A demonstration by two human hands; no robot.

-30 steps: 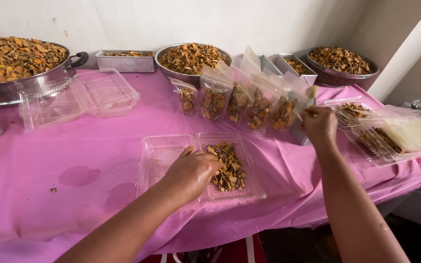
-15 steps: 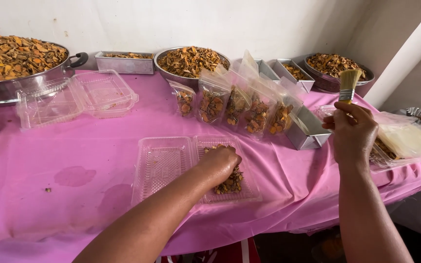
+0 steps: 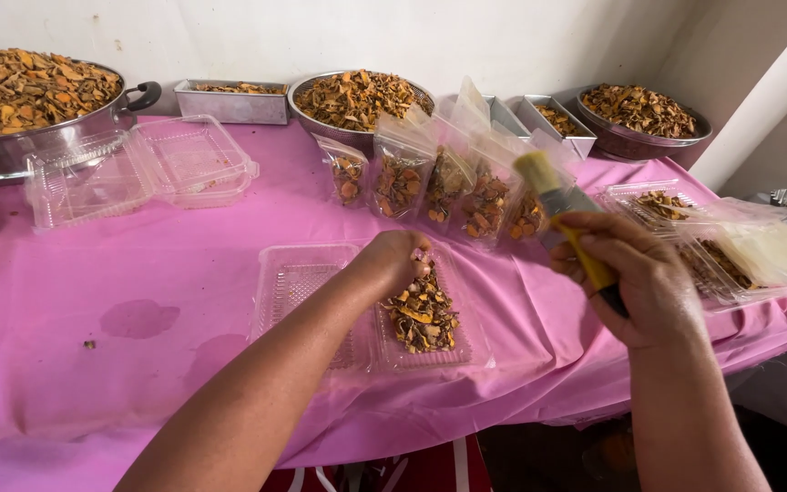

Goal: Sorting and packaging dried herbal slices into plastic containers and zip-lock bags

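Observation:
An open clear plastic clamshell box (image 3: 302,282) lies on the pink tablecloth in front of me. Its right half holds a pile of dried orange and brown slices (image 3: 423,314). My left hand (image 3: 395,260) rests on the top of that pile, fingers curled around a few pieces. My right hand (image 3: 635,278) grips a paintbrush (image 3: 559,205) with a yellow handle and pale bristles, held upright to the right of the box.
A row of clear pouches (image 3: 430,178) filled with slices stands behind the box. Metal bowls (image 3: 357,100) and trays of slices line the wall. Empty clamshell boxes (image 3: 143,169) lie at the left, filled ones (image 3: 730,246) at the right edge.
My right hand lifted the brush from the right-hand boxes and brought it toward the middle. My left hand shifted from the box's centre onto the top of the pile.

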